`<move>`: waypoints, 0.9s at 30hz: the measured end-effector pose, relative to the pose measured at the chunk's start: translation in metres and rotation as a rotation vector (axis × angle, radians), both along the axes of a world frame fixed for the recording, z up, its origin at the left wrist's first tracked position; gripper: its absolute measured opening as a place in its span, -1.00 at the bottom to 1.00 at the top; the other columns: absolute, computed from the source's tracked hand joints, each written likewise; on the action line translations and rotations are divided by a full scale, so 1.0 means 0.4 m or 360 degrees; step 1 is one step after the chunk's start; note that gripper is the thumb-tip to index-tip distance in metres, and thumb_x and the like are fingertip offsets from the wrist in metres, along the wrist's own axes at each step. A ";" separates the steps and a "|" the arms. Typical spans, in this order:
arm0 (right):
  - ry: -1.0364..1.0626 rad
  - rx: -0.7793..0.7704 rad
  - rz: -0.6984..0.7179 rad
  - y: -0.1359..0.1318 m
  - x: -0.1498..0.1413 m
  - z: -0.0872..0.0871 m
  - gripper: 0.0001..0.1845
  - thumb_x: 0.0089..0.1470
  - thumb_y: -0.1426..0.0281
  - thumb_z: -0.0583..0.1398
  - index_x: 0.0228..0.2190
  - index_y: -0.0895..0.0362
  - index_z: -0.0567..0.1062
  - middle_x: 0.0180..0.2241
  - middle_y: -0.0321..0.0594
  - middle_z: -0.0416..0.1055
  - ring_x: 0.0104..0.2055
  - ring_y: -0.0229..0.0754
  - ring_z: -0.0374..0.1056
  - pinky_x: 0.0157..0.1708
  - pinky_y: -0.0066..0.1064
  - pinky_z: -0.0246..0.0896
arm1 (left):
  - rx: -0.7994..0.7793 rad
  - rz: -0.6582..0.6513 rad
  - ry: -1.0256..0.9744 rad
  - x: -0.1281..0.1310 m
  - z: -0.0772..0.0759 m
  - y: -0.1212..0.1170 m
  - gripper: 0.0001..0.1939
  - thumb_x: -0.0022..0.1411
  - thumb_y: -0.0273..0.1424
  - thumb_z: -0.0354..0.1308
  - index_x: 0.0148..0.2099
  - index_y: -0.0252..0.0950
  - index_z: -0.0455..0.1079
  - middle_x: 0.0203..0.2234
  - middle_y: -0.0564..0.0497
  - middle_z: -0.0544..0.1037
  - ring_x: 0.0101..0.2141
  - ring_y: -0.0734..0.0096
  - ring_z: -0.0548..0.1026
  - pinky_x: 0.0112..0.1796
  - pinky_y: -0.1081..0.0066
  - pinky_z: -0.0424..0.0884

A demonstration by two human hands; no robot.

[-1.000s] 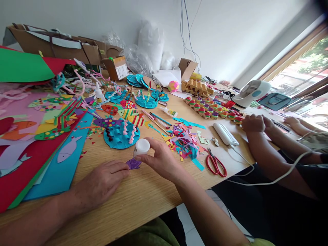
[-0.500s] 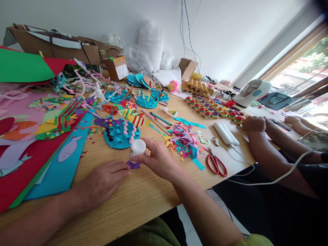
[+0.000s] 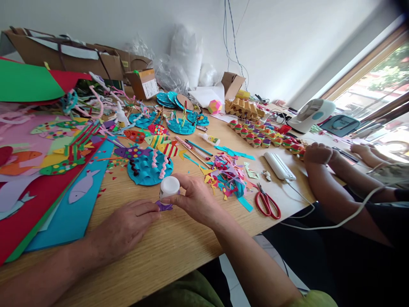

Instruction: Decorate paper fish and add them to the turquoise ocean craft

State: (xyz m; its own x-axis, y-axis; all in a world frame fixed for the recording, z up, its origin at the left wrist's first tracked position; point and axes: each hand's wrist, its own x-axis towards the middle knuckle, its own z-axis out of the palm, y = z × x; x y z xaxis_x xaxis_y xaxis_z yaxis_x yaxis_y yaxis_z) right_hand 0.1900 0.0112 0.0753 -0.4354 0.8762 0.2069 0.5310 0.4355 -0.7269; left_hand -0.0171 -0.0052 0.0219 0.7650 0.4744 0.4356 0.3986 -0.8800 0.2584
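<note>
My right hand (image 3: 194,198) grips a small white bottle (image 3: 169,186) between thumb and fingers, its round white end facing up. Directly beneath the bottle lies a purple paper cut-out (image 3: 165,206), partly hidden by it and by my hand. Whether the bottle's lower end touches the paper cannot be seen. My left hand (image 3: 128,226) rests flat on the table, fingertips at the left edge of the cut-out. Just behind the bottle sits a blue painted paper plate (image 3: 145,168) with pink and dark twisted pipe cleaners.
Red-handled scissors (image 3: 267,204) lie to the right, near paper scraps (image 3: 228,172) and a white corded device (image 3: 279,166). Coloured sheets (image 3: 73,217) with paper fish cover the left side. Another person's hands (image 3: 318,153) rest at the right. A painted egg carton (image 3: 265,135) stands farther back.
The camera view has shifted slightly. Both hands, the bottle and the purple cut-out keep nearly the same places relative to each other.
</note>
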 end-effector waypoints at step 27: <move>0.0082 -0.0067 -0.0033 -0.004 0.007 0.007 -0.86 -0.02 0.35 0.27 -0.40 0.14 0.44 -0.41 -0.31 0.43 -0.35 -0.27 0.31 -0.36 -0.48 0.12 | -0.0027 -0.0002 -0.0023 -0.009 -0.017 0.003 -0.71 0.28 -0.55 -0.11 -0.08 -0.25 0.39 -0.14 0.01 0.51 -0.11 0.37 0.45 -0.07 0.38 0.41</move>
